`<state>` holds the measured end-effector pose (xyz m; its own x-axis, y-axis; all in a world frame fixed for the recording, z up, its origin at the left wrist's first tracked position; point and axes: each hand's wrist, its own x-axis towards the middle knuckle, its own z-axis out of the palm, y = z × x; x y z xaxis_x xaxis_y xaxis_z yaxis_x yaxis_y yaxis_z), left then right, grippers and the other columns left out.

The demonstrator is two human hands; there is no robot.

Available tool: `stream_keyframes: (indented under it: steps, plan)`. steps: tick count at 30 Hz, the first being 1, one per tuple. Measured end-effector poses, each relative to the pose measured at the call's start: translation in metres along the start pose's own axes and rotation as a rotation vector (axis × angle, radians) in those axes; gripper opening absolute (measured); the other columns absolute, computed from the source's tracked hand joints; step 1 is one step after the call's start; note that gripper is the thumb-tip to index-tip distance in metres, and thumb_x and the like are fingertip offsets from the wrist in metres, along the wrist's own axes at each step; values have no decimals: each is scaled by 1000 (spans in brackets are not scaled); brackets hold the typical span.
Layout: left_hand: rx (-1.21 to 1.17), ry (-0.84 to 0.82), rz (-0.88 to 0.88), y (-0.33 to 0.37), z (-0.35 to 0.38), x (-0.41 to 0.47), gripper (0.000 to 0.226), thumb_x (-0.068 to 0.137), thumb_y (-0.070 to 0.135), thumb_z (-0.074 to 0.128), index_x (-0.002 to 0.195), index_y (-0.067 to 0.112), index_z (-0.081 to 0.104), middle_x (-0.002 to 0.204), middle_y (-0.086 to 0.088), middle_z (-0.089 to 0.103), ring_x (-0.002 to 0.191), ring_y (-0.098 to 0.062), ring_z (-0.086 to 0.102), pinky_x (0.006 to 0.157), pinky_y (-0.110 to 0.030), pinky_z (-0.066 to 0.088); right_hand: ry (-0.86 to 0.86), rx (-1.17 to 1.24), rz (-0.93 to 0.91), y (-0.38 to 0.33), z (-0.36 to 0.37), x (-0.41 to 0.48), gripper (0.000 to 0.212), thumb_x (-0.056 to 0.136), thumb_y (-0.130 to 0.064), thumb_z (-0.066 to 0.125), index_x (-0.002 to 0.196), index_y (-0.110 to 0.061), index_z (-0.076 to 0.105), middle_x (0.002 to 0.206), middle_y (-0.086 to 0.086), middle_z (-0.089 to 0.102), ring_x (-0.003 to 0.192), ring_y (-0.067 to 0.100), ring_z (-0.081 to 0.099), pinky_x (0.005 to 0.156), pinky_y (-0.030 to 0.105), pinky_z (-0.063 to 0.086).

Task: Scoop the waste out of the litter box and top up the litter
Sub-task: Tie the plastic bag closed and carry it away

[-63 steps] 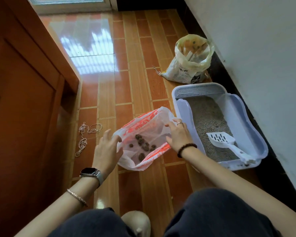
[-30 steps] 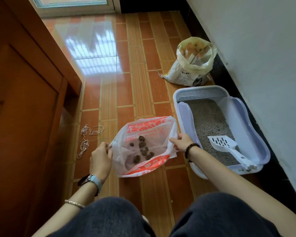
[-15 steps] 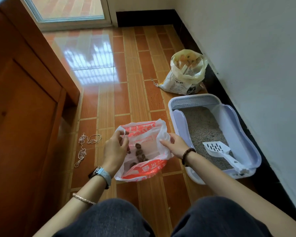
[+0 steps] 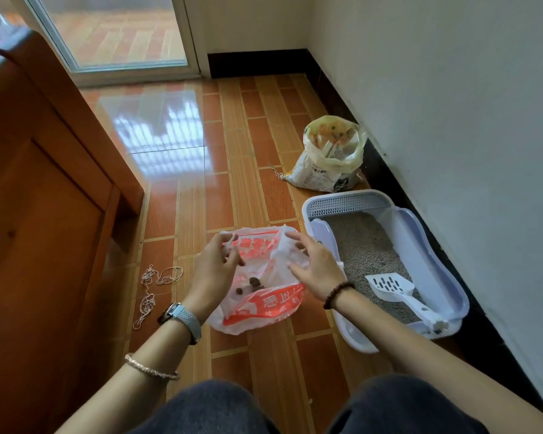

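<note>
Head view: waste bag [image 4: 264, 305], clumps inside, lies at nine o'clock of the litter box [image 4: 427, 255]. Left hand [image 4: 213, 270] pinches its rim. Right hand [image 4: 314, 267] lies on it, though whether it grips cannot be told. Scoop [image 4: 392, 288] rests in the litter, and the top-up from the sack [image 4: 329, 158] at twelve seems undone.

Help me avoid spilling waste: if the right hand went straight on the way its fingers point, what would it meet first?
The right hand points forward-left, so it meets the plastic bag first; its fingertips seem to touch it.
</note>
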<state>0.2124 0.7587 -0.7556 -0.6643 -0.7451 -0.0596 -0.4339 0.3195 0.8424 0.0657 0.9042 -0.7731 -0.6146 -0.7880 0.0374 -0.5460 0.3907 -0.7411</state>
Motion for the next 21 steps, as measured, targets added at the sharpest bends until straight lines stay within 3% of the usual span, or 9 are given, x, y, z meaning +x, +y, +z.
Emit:
stream_keyframes:
  steps: [3,6,8,11,13,15,18,21]
  plan:
    - [-160,-105,11,11,5,3,32,94,11,56,124,15,50,93,3,71,72,-8,65,61,-23,52,-88,89,-92,-12,-1,2,63,81,-1,60,138,-22,44,122,-4,56,113,6,51,92,13,44]
    - [-217,-189,57,23,8,3,51,87,3,63,132,14,41,113,0,64,91,-9,65,74,-26,55,-63,-71,-246,-16,0,9,71,75,11,51,135,-26,46,116,-5,63,101,12,54,89,33,47]
    - [-187,-241,92,30,9,2,64,80,1,70,133,14,37,115,-1,57,93,-10,63,73,-29,57,-15,-214,-366,-24,-4,14,71,72,17,52,131,-23,52,105,-5,68,86,17,53,82,38,46]
    - [-157,-270,131,40,12,-1,72,73,6,79,131,14,37,106,4,56,87,-1,59,62,-19,52,39,-302,-542,-38,-10,22,56,73,15,56,121,-13,59,94,2,69,84,25,60,77,40,48]
    - [-177,-258,136,47,13,-3,66,72,7,80,124,17,40,95,6,57,78,7,58,52,-15,49,81,-302,-602,-48,-14,28,35,82,0,47,113,-8,62,91,6,67,84,25,61,75,41,50]
    - [-206,-222,134,55,14,-4,57,74,5,78,118,16,43,82,3,57,67,8,58,49,-13,46,132,-299,-643,-57,-17,33,33,80,-5,43,106,-6,63,91,8,65,85,26,60,75,42,50]
    - [-217,-162,112,57,14,0,50,77,9,75,120,11,50,85,-3,65,71,0,61,61,-16,51,157,-189,-629,-64,-22,37,42,70,9,60,109,-6,62,102,8,62,95,25,57,87,33,47]
    - [-161,-90,91,52,12,10,24,84,20,70,106,13,63,87,1,71,82,-11,67,77,-38,57,168,-36,-459,-62,-27,37,48,75,-2,67,122,-10,54,117,4,56,113,18,50,99,30,41]
